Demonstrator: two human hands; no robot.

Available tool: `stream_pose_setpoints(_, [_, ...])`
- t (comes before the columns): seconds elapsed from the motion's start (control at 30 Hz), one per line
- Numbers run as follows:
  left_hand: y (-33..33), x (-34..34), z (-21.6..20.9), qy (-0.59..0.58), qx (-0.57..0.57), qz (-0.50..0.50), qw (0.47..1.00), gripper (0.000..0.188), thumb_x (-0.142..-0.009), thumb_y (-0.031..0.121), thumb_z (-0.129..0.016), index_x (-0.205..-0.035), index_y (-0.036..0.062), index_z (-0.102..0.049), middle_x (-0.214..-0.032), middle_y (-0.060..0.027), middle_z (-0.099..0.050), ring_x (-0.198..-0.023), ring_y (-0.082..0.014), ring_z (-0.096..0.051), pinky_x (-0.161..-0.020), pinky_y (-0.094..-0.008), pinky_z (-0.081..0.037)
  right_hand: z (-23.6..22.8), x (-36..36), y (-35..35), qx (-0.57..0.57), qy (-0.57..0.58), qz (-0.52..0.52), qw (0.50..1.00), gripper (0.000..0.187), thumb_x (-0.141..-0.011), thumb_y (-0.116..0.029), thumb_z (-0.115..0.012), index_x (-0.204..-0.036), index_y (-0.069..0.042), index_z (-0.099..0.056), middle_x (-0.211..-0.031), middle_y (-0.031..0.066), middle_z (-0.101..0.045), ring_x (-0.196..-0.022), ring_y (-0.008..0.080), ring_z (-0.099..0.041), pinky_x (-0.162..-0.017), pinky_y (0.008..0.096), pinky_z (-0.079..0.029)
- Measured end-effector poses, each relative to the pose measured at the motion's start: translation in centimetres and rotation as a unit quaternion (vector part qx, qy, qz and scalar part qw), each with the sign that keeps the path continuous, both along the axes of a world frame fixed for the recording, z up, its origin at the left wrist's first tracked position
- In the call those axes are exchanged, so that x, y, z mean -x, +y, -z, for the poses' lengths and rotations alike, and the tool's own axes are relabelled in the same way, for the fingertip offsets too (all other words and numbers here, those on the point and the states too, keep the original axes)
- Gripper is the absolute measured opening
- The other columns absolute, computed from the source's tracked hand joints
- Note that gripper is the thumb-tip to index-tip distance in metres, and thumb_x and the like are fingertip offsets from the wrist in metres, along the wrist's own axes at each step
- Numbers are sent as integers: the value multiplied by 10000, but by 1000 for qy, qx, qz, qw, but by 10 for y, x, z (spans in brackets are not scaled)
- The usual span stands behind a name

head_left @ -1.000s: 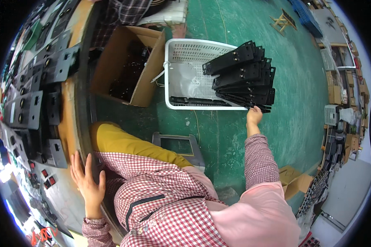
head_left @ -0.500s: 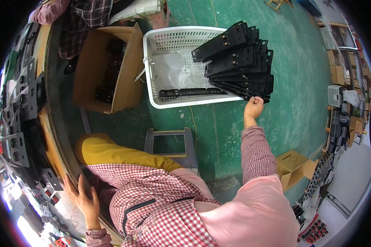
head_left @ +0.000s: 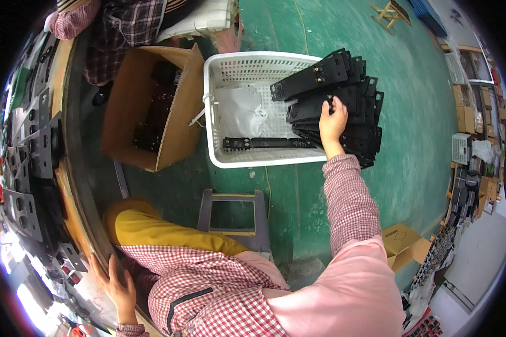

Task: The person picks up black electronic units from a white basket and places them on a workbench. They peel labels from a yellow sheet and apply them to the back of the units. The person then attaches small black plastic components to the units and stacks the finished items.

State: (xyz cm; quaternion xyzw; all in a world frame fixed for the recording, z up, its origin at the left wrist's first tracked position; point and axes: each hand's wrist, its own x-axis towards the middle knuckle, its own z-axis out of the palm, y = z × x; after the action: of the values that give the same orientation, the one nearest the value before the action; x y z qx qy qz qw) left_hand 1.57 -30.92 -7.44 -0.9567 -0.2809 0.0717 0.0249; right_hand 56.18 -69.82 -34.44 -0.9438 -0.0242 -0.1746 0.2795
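My right hand [head_left: 333, 124] reaches over a fanned stack of long black panels [head_left: 309, 77] at the right end of a white plastic basket [head_left: 264, 163]. Its fingers are curled in a pinch at a small stud on one of the middle panels; the hand hides part of that panel. The panels overlap and stick out past the basket's right rim. Another narrow black strip [head_left: 270, 142] lies along the basket's near side. My left hand [head_left: 118, 287] rests on the workbench edge [head_left: 76, 205], fingers spread, holding nothing.
A cardboard box [head_left: 180, 112] with dark parts inside stands left of the basket. A grey stool [head_left: 233, 230] is in front of me. Another person's sleeve [head_left: 73, 19] shows at the upper left. An open carton [head_left: 402, 238] sits on the floor at right.
My right hand has moved from the stack's near right edge up and left onto the middle panels. My left hand stays on the bench edge. The whole view has shifted slightly.
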Motion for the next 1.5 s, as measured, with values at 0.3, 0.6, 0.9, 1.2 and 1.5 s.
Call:
stream_pose_setpoints(0.3, [2, 9, 2, 31, 3, -29, 999, 568, -822, 76, -626, -1378, 134, -527, -1577, -270, -227, -1447, -513, -195, -1164, -618, -180, -40, -116, 38, 323, 21, 110, 940, 686, -822, -319, -767, -1394, -65, -485, -1436, 119, -482, -1307, 316, -460, -1026, 471, -414])
stream_pose_setpoints(0.6, [2, 14, 5, 35, -1, -38, 999, 557, -816, 16, -624, -1357, 113, -534, -1589, -269, -213, -1465, -500, -176, -1180, -588, -158, -41, -164, 24, 325, 145, 110, 928, 568, -788, -334, -806, -1269, -111, -603, -1318, 137, -572, -1232, 344, -539, -1012, 486, -441])
stream_pose_setpoints(0.9, [5, 7, 3, 37, -6, -27, 999, 566, -812, 28, -627, -1362, 122, -536, -1590, -258, -219, -1467, -493, -181, -1184, -590, -150, -25, -207, 3, 205, 261, -47, 942, 608, -764, -429, -783, -1164, 14, -668, -1173, 220, -684, -1092, 360, -659, -945, 427, -497])
stream_pose_setpoints(1.2, [2, 0, 3, 23, -2, -34, 999, 557, -756, 71, -649, -1307, 126, -585, -1544, -268, -301, -1440, -472, -257, -1172, -597, -193, -23, -158, 71, 302, 165, -174, 923, 670, -826, -582, -655, -983, 67, -696, -1018, 307, -681, -1009, 442, -659, -887, 504, -511])
stream_pose_setpoints(1.5, [0, 10, -14, -80, 53, -34, 995, 542, -685, 157, -700, -1225, 155, -651, -1512, -168, -406, -1425, -378, -337, -1162, -551, -243, -71, -35, 144, 235, 218, -105, 942, 550, -850, -504, -655, -988, 25, -712, -1041, 274, -690, -1008, 448, -659, -876, 520, -514])
